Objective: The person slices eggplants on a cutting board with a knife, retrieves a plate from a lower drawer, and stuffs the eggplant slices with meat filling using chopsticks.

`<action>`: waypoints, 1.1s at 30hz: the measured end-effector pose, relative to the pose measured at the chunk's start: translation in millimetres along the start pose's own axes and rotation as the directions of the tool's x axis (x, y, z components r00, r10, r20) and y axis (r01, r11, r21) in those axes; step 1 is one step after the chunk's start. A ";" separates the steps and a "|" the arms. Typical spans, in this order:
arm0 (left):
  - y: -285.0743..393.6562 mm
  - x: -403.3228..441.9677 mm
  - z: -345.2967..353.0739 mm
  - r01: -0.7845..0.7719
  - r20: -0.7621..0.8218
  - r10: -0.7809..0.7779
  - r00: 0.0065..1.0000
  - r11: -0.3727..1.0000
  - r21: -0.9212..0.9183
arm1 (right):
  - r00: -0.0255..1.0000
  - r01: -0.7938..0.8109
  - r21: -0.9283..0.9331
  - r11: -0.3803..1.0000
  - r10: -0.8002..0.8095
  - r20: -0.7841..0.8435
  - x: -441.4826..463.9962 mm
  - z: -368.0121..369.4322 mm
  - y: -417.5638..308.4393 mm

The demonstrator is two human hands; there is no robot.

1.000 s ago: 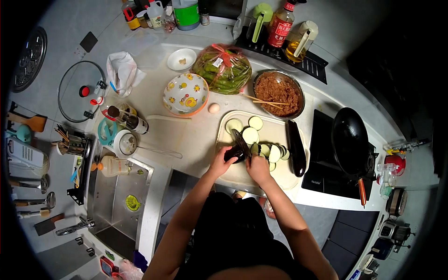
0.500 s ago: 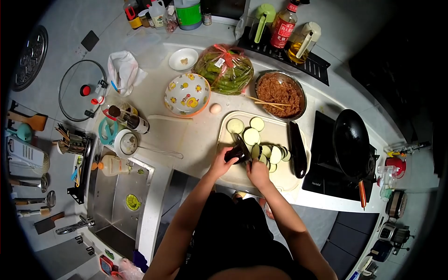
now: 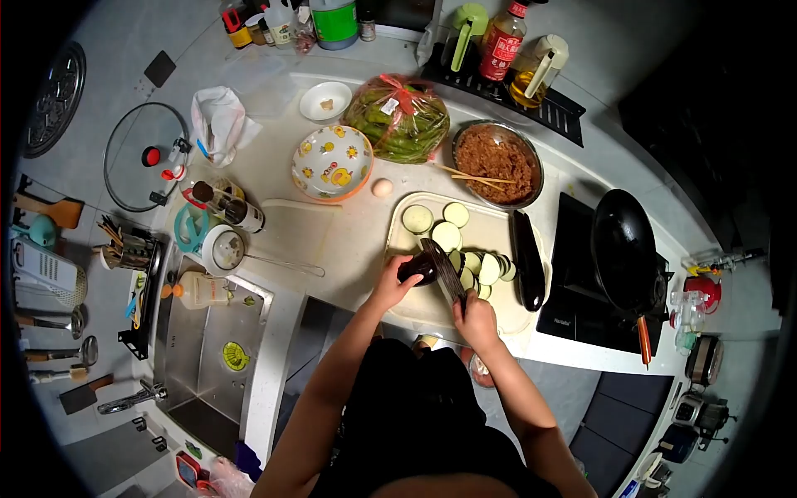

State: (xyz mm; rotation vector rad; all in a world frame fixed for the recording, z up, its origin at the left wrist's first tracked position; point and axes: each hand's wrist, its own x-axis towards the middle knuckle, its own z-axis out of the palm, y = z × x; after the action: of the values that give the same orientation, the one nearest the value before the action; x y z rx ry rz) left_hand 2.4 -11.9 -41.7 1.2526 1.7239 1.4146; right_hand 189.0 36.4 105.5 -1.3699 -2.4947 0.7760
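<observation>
My left hand is closed around a short piece of dark eggplant near the left front of the cream cutting board. In my right hand is a knife, its dark blade slanting up and left along the eggplant's right side. Pale round eggplant slices lie behind the blade, and more overlap in a row to its right. A whole eggplant rests along the board's right side. Whether the blade's edge is in the eggplant cannot be made out.
Behind the board stand a bowl of minced meat with chopsticks and a bag of green peppers. An egg lies beside a patterned bowl. A wok sits on the stove at right; the sink is at left.
The knife has tilted, so more of its blade face shows. My right hand has shifted slightly right and down, while my left hand still holds the eggplant in nearly the same place.
</observation>
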 end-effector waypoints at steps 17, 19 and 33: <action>-1.2 3.2 3.6 0.110 -0.024 -0.112 0.993 0.992 -0.064 | 0.999 0.054 -0.109 0.993 -0.054 0.004 11.2 18.7 -8.1; 0.5 6.6 1.5 0.141 -0.009 -0.143 0.990 0.985 -0.104 | 0.999 0.028 -0.109 0.994 -0.026 0.025 19.7 23.0 -8.3; -11.0 -1.6 2.4 0.037 -0.016 -0.038 0.999 0.998 -0.055 | 0.999 0.033 -0.137 0.990 -0.030 0.020 32.8 73.6 18.3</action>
State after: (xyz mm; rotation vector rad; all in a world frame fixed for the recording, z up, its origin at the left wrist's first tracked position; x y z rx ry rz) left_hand 1.8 -12.4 -53.1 1.1764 1.6998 1.4447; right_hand 154.5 45.6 31.0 -1.3681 -2.6203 0.6231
